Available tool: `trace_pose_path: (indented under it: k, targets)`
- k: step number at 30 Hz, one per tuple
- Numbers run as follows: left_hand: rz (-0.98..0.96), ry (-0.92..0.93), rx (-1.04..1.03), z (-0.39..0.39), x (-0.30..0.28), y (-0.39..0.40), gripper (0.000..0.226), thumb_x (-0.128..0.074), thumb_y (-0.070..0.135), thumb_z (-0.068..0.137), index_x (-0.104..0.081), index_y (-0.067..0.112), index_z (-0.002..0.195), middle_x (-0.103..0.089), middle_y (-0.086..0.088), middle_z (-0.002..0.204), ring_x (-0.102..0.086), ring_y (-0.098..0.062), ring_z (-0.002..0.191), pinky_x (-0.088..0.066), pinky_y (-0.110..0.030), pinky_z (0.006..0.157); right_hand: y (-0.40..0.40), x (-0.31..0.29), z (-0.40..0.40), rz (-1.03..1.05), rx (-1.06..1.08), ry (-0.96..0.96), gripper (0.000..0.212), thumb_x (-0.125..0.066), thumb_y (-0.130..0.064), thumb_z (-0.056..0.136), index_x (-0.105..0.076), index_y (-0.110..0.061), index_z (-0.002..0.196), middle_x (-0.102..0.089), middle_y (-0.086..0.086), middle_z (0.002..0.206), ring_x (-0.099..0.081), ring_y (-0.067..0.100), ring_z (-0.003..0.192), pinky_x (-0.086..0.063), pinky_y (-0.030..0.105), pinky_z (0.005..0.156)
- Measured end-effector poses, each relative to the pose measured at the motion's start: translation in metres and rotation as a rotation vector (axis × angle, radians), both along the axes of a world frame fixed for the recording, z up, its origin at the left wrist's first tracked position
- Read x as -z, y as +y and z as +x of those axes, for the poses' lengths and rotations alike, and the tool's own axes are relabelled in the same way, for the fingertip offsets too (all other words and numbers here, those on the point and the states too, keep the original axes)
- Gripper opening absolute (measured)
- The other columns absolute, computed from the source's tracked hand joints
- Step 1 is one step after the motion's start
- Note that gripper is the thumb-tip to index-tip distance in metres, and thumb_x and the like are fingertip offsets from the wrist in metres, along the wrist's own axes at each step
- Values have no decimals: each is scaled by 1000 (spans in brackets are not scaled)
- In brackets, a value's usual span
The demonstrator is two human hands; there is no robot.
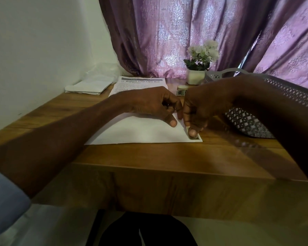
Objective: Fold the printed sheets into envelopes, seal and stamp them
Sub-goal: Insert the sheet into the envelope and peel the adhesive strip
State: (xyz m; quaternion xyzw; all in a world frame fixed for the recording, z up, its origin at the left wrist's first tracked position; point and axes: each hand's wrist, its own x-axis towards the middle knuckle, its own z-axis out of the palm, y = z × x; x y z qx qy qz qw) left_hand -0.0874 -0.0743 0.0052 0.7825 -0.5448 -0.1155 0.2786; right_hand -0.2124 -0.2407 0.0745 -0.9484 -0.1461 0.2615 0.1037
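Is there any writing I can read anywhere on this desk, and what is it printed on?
"Replace Toilet Paper Roll": bold heading on the printed sheet at the back of the desk.
The sheet's banner and smaller lines: too blurred to read.
The stamp on the white envelope: print too small to read.

Your wooden table (149,157) carries a white envelope (140,132) near you, printed sheets (140,84) behind it, folded white paper (89,87) at the far left, a grey lattice basket (267,107) right, and a potted plant (197,75).
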Motion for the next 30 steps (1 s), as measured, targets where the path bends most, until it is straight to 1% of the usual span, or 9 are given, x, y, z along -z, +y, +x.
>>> trace_pose_path:
  k: [5, 11, 13, 17, 20, 24, 26, 28, 30]
  targets:
    - [11, 9, 14, -1, -1, 1, 22, -88, 49, 77, -77, 42, 95, -58, 13, 67, -51, -4, 62, -42, -11, 63, 2, 2, 0, -15, 18, -11, 20, -84, -10, 78, -73, -22, 67, -71, -8, 62, -66, 3, 61, -50, 15, 55]
    - [-1, 6, 8, -2, 0, 0, 19, -88, 50, 78, -76, 48, 93, -60, 14, 66, -53, -3, 61, -43, -9, 61, 7, 8, 3, -144, 56, -93, 17, -79, -4, 83, -71, -18, 76, -71, 0, 73, -67, 12, 67, -52, 21, 58]
    - [-9, 1, 8, -3, 1, 0, 18, -88, 49, 79, -75, 52, 91, -63, 16, 69, -55, 0, 63, -44, -8, 63, 12, 11, 3, -200, 80, -117, 15, -77, -7, 86, -68, -17, 91, -68, 2, 78, -65, 13, 67, -50, 21, 56]
    - [-26, -6, 15, -5, 1, -1, 22, -87, 48, 79, -76, 55, 96, -67, 22, 73, -57, 3, 66, -43, -5, 66, 15, 11, 5, -209, 139, -64, 49, -83, -13, 82, -54, -14, 121, -67, 7, 84, -67, 19, 70, -52, 25, 55]
    - [-29, 1, -5, -8, 1, 1, 19, -87, 45, 81, -75, 56, 90, -61, 22, 67, -54, 3, 64, -41, -5, 64, 14, 10, 8, -199, 167, -41, 45, -84, -11, 80, -53, -12, 112, -65, 7, 81, -66, 19, 66, -52, 25, 54]
    - [-31, 14, -65, -15, -1, -4, 5, -80, 43, 89, -76, 43, 88, -66, 28, 72, -60, 11, 69, -40, -1, 65, 9, 11, 8, -194, 143, -55, 41, -87, -15, 79, -60, -6, 109, -68, 2, 67, -69, 17, 61, -54, 27, 57]
    - [41, -59, -76, -24, -3, -11, 9, -78, 50, 89, -69, 52, 89, -67, 29, 78, -61, 11, 75, -40, -3, 66, 7, 12, 7, -189, 149, -68, 44, -86, -11, 80, -61, -3, 116, -68, 4, 72, -68, 17, 60, -54, 27, 57]
    - [91, -89, -89, -30, -4, -15, 14, -76, 59, 87, -64, 61, 94, -69, 26, 95, -62, 8, 88, -45, -12, 75, 6, 14, 6, -174, 156, -80, 48, -82, -3, 83, -59, -7, 125, -66, 10, 87, -68, 20, 66, -55, 28, 59]
    - [118, -78, -91, -34, -5, -16, 18, -75, 64, 84, -60, 65, 95, -68, 20, 102, -61, 4, 95, -47, -23, 82, 4, 14, 4, -161, 157, -86, 42, -78, -1, 86, -59, -14, 121, -64, 10, 92, -67, 20, 67, -54, 27, 58]
